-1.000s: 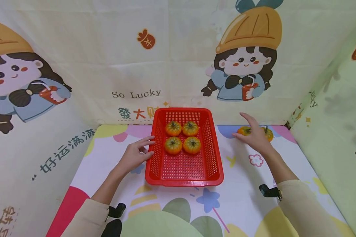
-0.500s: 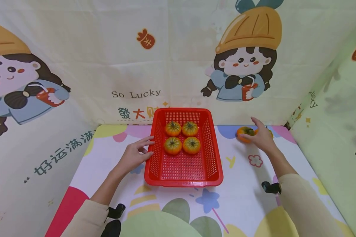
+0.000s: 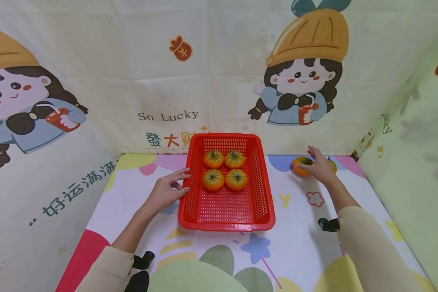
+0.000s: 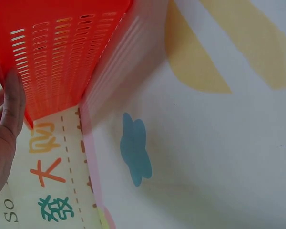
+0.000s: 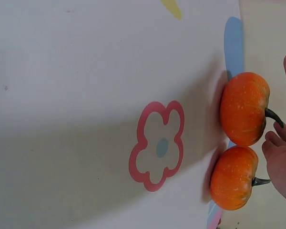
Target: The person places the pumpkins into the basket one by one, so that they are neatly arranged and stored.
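Note:
A red perforated plastic basket stands in the middle of the table, with several small orange pumpkins in two rows inside it. My left hand rests its fingertips against the basket's left rim, fingers nearly straight. At the far right, my right hand hovers over two more pumpkins, fingers spread and holding nothing. One is the left loose pumpkin, whose dark stem lies close to my fingertips in the right wrist view. Beside it sits the right loose pumpkin, mostly covered by my hand in the head view.
A patterned cloth covers the table. Printed cloth walls rise behind it and on both sides; the loose pumpkins sit close to the back one. Each wrist bears a small black camera.
My right hand has shifted to the right and a little nearer, uncovering more of the left loose pumpkin. My left hand and the basket have stayed in place.

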Tool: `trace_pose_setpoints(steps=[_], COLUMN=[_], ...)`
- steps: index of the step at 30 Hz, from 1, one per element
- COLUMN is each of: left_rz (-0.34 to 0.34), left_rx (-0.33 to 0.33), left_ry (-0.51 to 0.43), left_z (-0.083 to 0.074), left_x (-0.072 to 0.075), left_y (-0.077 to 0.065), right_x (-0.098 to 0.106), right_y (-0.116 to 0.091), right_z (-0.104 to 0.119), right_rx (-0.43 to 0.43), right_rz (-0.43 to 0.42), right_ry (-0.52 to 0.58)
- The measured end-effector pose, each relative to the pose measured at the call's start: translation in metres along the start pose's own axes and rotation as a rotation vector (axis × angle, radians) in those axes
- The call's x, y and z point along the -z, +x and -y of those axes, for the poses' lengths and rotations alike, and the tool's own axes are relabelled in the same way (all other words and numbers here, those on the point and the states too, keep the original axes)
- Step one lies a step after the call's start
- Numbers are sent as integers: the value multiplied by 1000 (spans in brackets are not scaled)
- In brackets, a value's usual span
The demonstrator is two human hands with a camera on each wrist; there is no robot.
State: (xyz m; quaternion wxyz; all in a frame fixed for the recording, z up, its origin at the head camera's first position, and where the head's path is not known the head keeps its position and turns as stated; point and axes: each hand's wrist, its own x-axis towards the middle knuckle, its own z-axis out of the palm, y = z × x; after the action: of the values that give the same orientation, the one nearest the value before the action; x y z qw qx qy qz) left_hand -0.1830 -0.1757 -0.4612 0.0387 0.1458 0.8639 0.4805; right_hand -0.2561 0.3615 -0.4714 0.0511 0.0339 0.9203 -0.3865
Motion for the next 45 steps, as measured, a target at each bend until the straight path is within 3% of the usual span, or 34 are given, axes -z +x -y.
trace_pose_setpoints(steps=[13,23,35,45], left_rz=[-1,1,3,3], left_rx=[7,9,6,15], left_ry=[-1,4,7,9], left_z=[-2,-2,-2,-2], left_x=[1,2,2,2], left_y=[0,0,2,2], right_x=[-6,-17,-35,-36], right_y=[1,0,-8,-9], right_z=[0,-5,-18,-17], right_rx=[-86,-101,-107,-122], right_rz=[33,38,-24,-22], right_ry=[-53,-57,-84,-65])
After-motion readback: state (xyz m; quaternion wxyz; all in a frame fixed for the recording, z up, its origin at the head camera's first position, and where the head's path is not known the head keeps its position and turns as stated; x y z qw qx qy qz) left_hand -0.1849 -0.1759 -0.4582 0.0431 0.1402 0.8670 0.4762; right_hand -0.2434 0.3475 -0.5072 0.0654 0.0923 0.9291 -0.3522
